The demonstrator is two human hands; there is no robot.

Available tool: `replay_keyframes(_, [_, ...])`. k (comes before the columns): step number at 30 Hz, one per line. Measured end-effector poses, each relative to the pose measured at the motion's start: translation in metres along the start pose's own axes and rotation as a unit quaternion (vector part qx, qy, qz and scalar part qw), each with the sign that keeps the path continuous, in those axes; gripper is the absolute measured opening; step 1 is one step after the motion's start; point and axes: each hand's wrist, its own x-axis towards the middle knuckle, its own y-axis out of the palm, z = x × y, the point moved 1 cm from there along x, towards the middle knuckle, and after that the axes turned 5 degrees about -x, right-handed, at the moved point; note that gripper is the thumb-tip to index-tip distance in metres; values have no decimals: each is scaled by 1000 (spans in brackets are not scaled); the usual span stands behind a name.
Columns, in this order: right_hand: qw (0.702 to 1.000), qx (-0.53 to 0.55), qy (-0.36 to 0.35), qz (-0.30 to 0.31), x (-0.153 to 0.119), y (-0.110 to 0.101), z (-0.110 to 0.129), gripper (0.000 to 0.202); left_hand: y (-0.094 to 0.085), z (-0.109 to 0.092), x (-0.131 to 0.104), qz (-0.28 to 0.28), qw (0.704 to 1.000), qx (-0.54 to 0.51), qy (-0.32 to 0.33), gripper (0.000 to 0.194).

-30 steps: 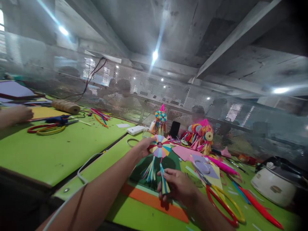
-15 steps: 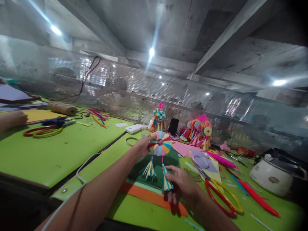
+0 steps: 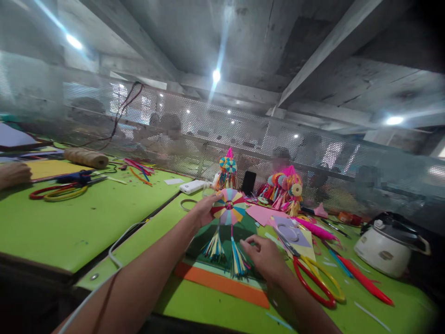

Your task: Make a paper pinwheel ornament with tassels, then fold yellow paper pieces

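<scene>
Over a dark green mat (image 3: 251,228), my left hand (image 3: 206,211) pinches the left edge of a round multicoloured paper ornament (image 3: 229,207), its wedges fanning out from a small centre. Two fringed paper tassels hang below it: a left tassel (image 3: 214,246) and a right tassel (image 3: 238,257), both with strips spread at the bottom. Just right of the right tassel is my right hand (image 3: 264,255), fingers loosely curved and apart, with nothing in it. An orange paper strip (image 3: 222,284) lies along the mat's near edge.
Scissors with red and yellow handles (image 3: 318,280) and a red pen-like tool (image 3: 370,283) lie to the right, before a white pot (image 3: 384,250). Finished ornaments (image 3: 283,188) stand behind. At far left, another person's hand (image 3: 14,175) rests near twine (image 3: 85,157) and more scissors (image 3: 59,191).
My right hand has let go of the right tassel and moved slightly up and to the right. The tassel now hangs freely with its strips fanned out. My left hand keeps its hold.
</scene>
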Motion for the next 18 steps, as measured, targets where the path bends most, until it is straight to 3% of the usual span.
replay_keyframes(3, [996, -6, -46, -72, 5, -1, 5, 40, 6, -2, -4, 7, 1000, -5, 8, 17])
replay_keyframes(7, [985, -55, -138, -89, 7, 7, 21, 32, 12, -3, -8, 17, 1000, -11, 20, 17])
replay_keyframes(9, [978, -112, -164, -69, 4, 14, 30, 32, 13, -3, -9, 29, 999, -13, 21, 18])
replay_keyframes(12, [963, -225, -149, -28, -1, 27, 41, 50, 13, -3, -9, 26, 999, -13, 19, 18])
replay_keyframes(18, [936, -324, -128, -43, -10, 48, 51, 53, 15, -4, -9, 1, 1000, -13, 25, 16])
